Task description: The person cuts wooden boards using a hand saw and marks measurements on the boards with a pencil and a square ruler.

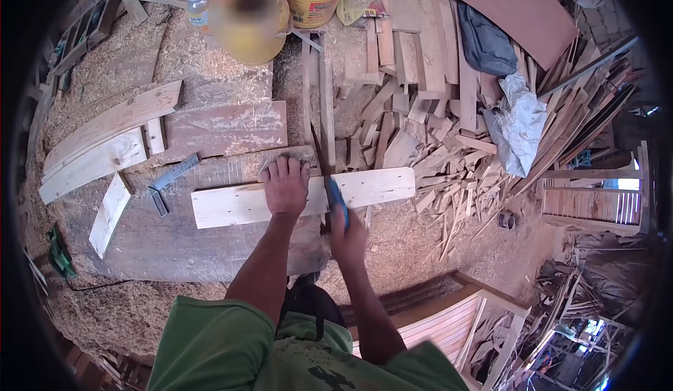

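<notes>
Long pale wooden board (231, 207): we see it under the left hand (286, 186), long axis left to right.
Left hand: nearer, laid flat, fingers spread.
Right hand (348, 240): clenched round a blue-handled, dark-bladed handsaw (337, 198) crossing the board; tooth contact, we can't tell.
Around: 1 blue-grey bar (175, 172) left; heaped brown wooden offcuts (449, 170) right.

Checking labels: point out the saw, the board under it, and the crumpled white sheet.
Saw (337, 196): head view, on its blue handle.
Board (317, 195): head view, bare face beside the saw.
Crumpled white sheet (520, 126): head view, middle of its surface.
</notes>
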Action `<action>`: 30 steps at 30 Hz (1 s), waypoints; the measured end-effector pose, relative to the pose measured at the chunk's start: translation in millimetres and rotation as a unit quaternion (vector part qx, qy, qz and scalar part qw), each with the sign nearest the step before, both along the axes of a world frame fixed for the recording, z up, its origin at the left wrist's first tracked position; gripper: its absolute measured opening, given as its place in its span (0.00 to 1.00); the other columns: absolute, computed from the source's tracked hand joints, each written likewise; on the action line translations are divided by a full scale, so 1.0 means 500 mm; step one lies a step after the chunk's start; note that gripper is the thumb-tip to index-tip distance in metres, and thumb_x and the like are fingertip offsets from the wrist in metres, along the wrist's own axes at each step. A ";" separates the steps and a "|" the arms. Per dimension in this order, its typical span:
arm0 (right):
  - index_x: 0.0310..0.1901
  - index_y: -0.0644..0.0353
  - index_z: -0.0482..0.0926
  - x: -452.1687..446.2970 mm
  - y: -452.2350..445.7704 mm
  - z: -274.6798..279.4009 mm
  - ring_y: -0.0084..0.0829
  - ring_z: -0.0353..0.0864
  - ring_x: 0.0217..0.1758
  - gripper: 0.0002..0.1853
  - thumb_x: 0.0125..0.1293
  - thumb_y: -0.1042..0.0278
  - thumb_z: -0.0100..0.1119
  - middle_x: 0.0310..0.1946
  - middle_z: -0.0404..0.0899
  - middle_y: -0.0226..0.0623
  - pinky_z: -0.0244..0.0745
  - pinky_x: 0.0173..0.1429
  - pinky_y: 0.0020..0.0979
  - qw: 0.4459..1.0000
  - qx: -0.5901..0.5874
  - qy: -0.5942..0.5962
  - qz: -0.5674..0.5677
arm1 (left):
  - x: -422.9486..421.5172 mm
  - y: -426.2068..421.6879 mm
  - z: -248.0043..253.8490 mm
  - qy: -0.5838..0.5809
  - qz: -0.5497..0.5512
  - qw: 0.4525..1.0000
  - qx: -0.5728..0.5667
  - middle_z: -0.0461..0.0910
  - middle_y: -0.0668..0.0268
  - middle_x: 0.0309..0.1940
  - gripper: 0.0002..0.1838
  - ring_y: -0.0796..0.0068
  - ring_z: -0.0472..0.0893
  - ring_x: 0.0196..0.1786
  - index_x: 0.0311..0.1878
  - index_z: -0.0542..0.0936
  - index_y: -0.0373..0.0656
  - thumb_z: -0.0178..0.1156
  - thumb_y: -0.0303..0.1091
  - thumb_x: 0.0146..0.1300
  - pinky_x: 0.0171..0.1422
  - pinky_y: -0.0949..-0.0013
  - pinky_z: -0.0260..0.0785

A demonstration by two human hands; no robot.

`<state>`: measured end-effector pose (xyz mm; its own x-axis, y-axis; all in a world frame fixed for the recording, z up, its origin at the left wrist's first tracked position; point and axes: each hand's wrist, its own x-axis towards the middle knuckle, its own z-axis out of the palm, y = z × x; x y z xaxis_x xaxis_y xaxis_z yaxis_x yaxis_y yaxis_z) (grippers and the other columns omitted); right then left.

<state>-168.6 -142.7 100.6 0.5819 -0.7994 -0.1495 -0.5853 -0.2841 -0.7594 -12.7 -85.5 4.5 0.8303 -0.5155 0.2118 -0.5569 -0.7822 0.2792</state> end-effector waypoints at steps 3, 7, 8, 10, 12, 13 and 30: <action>0.52 0.68 0.87 0.050 -0.031 -0.011 0.60 0.90 0.37 0.21 0.84 0.55 0.57 0.31 0.86 0.59 0.81 0.40 0.53 0.999 -0.019 -0.013 0.021 | -0.011 0.003 0.007 -0.006 -0.003 1.000 -0.005 0.76 0.58 0.47 0.16 0.54 0.76 0.53 0.47 0.78 0.47 0.60 0.51 0.79 0.60 0.48 0.66; 0.58 0.68 0.86 -0.118 0.057 0.154 0.55 0.93 0.35 0.21 0.83 0.55 0.59 0.31 0.87 0.58 0.84 0.40 0.47 0.997 0.071 0.034 -0.016 | -0.001 -0.004 0.009 -0.009 0.003 1.000 -0.006 0.76 0.58 0.47 0.16 0.54 0.77 0.53 0.47 0.79 0.47 0.60 0.51 0.79 0.60 0.48 0.66; 0.59 0.67 0.86 -0.190 0.095 0.203 0.53 0.93 0.35 0.21 0.83 0.56 0.60 0.31 0.87 0.57 0.84 0.39 0.46 0.993 0.084 0.073 -0.024 | -0.008 0.001 0.007 0.001 -0.001 1.000 -0.002 0.77 0.58 0.47 0.16 0.54 0.77 0.53 0.47 0.79 0.47 0.60 0.51 0.79 0.61 0.48 0.66; 0.60 0.66 0.86 -0.213 0.099 0.213 0.52 0.94 0.34 0.20 0.82 0.57 0.61 0.30 0.87 0.55 0.84 0.38 0.45 0.992 0.074 0.100 -0.023 | -0.007 -0.004 0.006 -0.003 0.000 1.000 0.000 0.77 0.59 0.48 0.16 0.54 0.77 0.54 0.47 0.79 0.47 0.60 0.51 0.79 0.61 0.48 0.66; 0.60 0.66 0.86 -0.200 0.110 0.176 0.53 0.94 0.34 0.19 0.82 0.58 0.61 0.30 0.88 0.55 0.84 0.37 0.45 0.995 0.047 0.090 -0.020 | -0.009 0.000 0.003 0.017 -0.001 1.000 0.012 0.77 0.58 0.51 0.16 0.54 0.76 0.56 0.48 0.79 0.47 0.60 0.51 0.79 0.63 0.48 0.66; 0.60 0.66 0.86 -0.163 0.092 0.113 0.54 0.93 0.35 0.19 0.82 0.57 0.61 0.30 0.88 0.56 0.84 0.37 0.46 0.997 0.041 0.067 -0.026 | -0.009 -0.002 0.006 0.037 0.002 0.999 0.018 0.77 0.58 0.54 0.16 0.53 0.76 0.57 0.49 0.79 0.47 0.59 0.51 0.80 0.65 0.47 0.66; 0.52 0.68 0.87 0.020 -0.002 -0.020 0.56 0.92 0.35 0.18 0.81 0.58 0.61 0.28 0.86 0.57 0.82 0.38 0.48 0.999 -0.021 0.027 0.009 | -0.003 -0.005 0.006 -0.003 -0.004 1.000 -0.009 0.77 0.57 0.49 0.14 0.52 0.77 0.53 0.50 0.77 0.47 0.62 0.48 0.78 0.61 0.47 0.67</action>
<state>-158.5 -144.0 90.6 0.5887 -0.7948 -0.1476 -0.6194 -0.3262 -0.7141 -14.4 -87.8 7.5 0.8247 -0.5182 0.2266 -0.5651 -0.7728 0.2890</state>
